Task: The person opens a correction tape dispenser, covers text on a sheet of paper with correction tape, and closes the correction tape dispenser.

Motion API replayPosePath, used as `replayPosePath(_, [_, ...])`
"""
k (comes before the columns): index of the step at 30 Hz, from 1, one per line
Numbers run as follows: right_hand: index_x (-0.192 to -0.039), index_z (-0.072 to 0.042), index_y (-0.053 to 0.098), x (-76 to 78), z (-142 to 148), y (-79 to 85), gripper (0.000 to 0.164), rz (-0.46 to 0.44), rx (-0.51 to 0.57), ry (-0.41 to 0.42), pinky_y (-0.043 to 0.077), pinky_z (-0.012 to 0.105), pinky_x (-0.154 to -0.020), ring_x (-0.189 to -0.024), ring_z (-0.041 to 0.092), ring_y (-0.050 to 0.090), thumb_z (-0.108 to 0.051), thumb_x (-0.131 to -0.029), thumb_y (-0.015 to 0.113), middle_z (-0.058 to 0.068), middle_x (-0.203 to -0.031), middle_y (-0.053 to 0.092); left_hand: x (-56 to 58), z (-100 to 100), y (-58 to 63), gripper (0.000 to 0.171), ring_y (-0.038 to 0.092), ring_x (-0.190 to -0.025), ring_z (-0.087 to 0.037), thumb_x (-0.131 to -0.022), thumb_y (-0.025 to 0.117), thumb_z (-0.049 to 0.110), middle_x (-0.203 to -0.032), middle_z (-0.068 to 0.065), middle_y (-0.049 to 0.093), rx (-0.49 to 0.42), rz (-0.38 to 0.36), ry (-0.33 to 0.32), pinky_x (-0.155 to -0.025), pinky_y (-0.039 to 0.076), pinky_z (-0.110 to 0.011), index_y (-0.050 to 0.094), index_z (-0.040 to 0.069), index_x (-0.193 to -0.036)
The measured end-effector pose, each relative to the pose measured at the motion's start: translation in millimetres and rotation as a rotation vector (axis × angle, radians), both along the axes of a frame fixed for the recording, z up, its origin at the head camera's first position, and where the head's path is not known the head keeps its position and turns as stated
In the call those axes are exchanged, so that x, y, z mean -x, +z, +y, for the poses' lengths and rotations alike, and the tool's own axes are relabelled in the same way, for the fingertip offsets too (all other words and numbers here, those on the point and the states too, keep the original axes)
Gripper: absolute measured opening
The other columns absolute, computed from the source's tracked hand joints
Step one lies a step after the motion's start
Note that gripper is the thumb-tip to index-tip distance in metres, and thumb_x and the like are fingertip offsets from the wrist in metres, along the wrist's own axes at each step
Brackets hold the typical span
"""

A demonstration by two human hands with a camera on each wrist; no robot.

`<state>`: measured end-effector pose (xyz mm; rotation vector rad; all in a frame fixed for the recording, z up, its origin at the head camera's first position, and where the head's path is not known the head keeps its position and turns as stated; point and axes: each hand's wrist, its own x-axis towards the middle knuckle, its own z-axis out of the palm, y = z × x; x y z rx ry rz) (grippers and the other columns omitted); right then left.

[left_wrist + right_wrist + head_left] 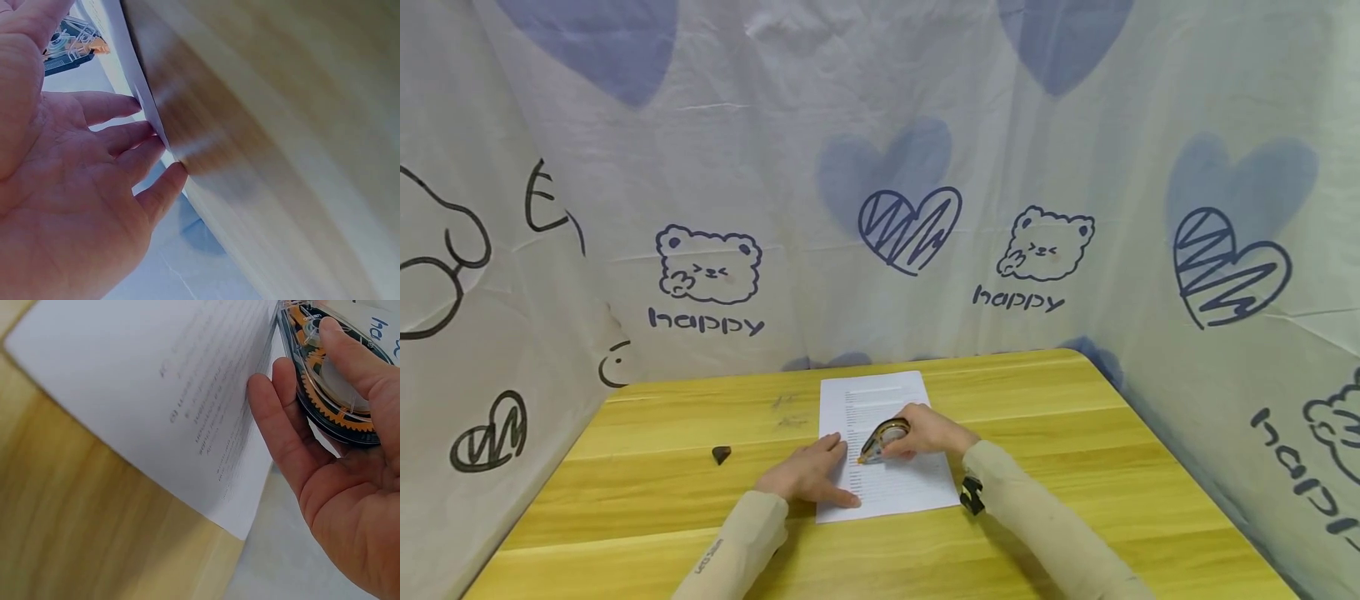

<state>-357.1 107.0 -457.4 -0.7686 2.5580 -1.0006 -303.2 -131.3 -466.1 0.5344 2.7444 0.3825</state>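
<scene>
A printed sheet of paper lies on the wooden table. My right hand grips a correction tape dispenser, its orange tip down at the lines of print. In the right wrist view, the thumb of my right hand lies along the clear side of the correction tape, where orange gears show. My left hand rests on the left edge of the sheet, thumb spread toward the lower part. The fingertips of my left hand touch the paper's edge in the left wrist view.
A small dark cap-like piece lies on the table to the left of my left hand. Behind and beside the table hangs a white curtain printed with hearts and bears. A black object is at my right sleeve.
</scene>
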Motion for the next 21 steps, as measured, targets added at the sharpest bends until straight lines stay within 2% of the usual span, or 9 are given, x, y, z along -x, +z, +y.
replayPosePath(10, [-0.089, -0.006, 0.072, -1.2, 3.2, 3.3, 0.021, -0.017, -0.026, -0.02, 0.053, 0.024, -0.055, -0.059, 0.011, 0.062, -0.023, -0.082, 0.081, -0.001, -0.071, 0.069, 3.0, 1.0, -1.3, 0.104, 0.027, -0.147, -0.035, -0.076, 0.074, 0.063, -0.162, -0.014, 0.024, 0.024, 0.011, -0.017, -0.118, 0.029, -0.051, 0.033, 0.007, -0.153])
replayPosePath(17, [-0.091, -0.008, 0.072, 1.5, 5.4, 1.9, 0.02, -0.024, -0.047, -0.025, 0.051, 0.022, -0.055, -0.061, 0.012, 0.063, -0.025, -0.082, 0.081, -0.001, -0.073, 0.07, 1.0, 1.1, -1.7, 0.103, 0.029, -0.147, -0.035, -0.075, 0.075, 0.061, -0.161, -0.015, 0.025, 0.018, 0.016, -0.018, -0.118, 0.029, -0.051, 0.035, 0.006, -0.152])
replayPosePath(21, [-0.092, -0.008, 0.073, 2.3, 6.3, 2.3, 0.021, -0.023, -0.049, -0.022, 0.055, 0.027, -0.058, -0.063, 0.014, 0.065, -0.025, -0.082, 0.081, -0.001, -0.073, 0.07, 0.4, 0.9, -1.1, 0.103, 0.028, -0.147, -0.036, -0.075, 0.076, 0.061, -0.161, -0.015, 0.024, 0.02, 0.022, -0.016, -0.119, 0.029, -0.051, 0.035, 0.006, -0.152])
